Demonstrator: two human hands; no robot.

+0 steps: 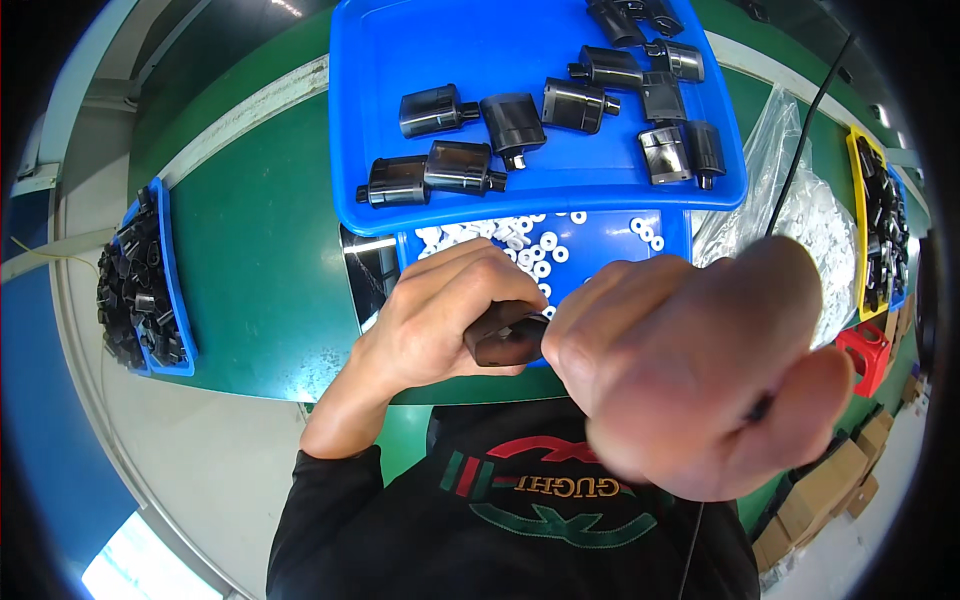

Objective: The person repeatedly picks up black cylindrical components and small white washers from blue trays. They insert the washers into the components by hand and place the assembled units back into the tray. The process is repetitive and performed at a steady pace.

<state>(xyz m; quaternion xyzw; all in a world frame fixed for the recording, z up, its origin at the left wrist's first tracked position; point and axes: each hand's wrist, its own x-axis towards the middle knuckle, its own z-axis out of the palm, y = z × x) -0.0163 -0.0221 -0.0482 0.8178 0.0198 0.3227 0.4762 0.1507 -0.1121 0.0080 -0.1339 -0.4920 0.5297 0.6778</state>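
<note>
My left hand (425, 325) is wrapped round a dark, see-through plastic housing (505, 342), held over the near edge of the bench. Close to the camera, my right hand (690, 370) is closed in a fist beside the housing's right end. A small dark spot shows between its fingers, but what it grips is mostly hidden. Beyond both hands, white washers (540, 255) lie loose in a lower blue tray (672, 228). Above that, a larger blue tray (400, 40) holds several black housings (513, 125) like the one in my left hand.
Blue bins of small black parts (140, 290) stand at the left, and a yellow bin (862, 200) with black parts at the right. A clear plastic bag (775, 160), a black cord (805, 130), a red container (868, 355) and cardboard boxes (825, 485) are also on the right.
</note>
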